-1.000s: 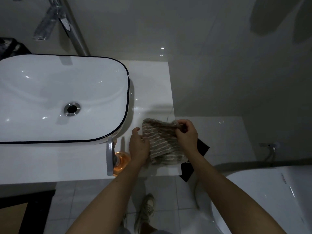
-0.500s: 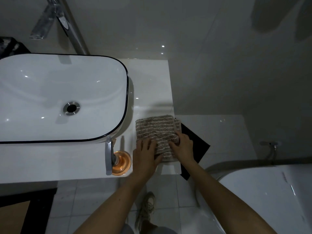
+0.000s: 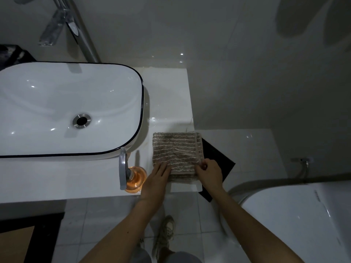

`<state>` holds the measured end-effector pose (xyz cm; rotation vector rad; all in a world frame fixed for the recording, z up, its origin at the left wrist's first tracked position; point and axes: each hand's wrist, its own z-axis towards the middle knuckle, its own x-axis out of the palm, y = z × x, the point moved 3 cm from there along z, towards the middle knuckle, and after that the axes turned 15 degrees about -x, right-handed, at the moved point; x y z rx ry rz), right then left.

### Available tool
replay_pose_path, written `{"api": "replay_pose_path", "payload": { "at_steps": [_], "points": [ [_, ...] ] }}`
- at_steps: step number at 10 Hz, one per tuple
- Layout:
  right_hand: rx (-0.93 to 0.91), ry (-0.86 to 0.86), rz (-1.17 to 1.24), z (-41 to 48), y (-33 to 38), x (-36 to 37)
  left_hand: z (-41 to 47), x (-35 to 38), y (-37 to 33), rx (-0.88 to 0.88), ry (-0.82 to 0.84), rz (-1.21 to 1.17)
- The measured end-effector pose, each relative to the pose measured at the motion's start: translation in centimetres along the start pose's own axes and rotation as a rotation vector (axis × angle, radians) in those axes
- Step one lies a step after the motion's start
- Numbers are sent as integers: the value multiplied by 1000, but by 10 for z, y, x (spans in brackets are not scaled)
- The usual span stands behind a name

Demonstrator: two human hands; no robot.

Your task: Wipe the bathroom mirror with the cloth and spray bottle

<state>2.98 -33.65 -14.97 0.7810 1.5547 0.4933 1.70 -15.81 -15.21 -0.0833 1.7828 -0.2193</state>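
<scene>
Folding the cloth [image 3: 176, 154] flat on the counter [image 3: 167, 95], just right of the sink [image 3: 68, 111], with its right edge hanging slightly past the counter's end over a black mat [image 3: 218, 160] on the floor. Left hand [image 3: 157, 179] laid open, palm down, fingers spread on the near left corner of the cloth, gripping nothing. Right hand [image 3: 209, 173] pinching the near right edge between thumb and fingertips, otherwise loosely curled. Spray bottle [image 3: 133, 177] standing on the counter just left of the left hand, grey trigger head on top, orange liquid below, close to the sink's front rim and untouched by either hand.

Probably squaring the cloth into a neat pad, whether before wiping or after; hard to say which from here, and no mirror in sight. Best done by:

- keeping the flat palm pressed down so the layers do not slide while the pinched edge gets lined up;
- drawing the right edge inward, away from the counter's end, to stop the cloth slipping off;
- smoothing from the middle outward for an even pad;
- minding the left wrist near the bottle, so close to the front edge and likely to tip easily.
</scene>
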Motion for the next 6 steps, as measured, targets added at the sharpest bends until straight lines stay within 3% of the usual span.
{"api": "replay_pose_path", "payload": {
  "at_steps": [4, 6],
  "points": [
    [49, 110, -72, -9, -8, 7, -22, 4, 6, -6, 22, 56],
    [-32, 80, 26, 2, 29, -15, -13, -62, -20, -28, 53, -195]
  ]
}}
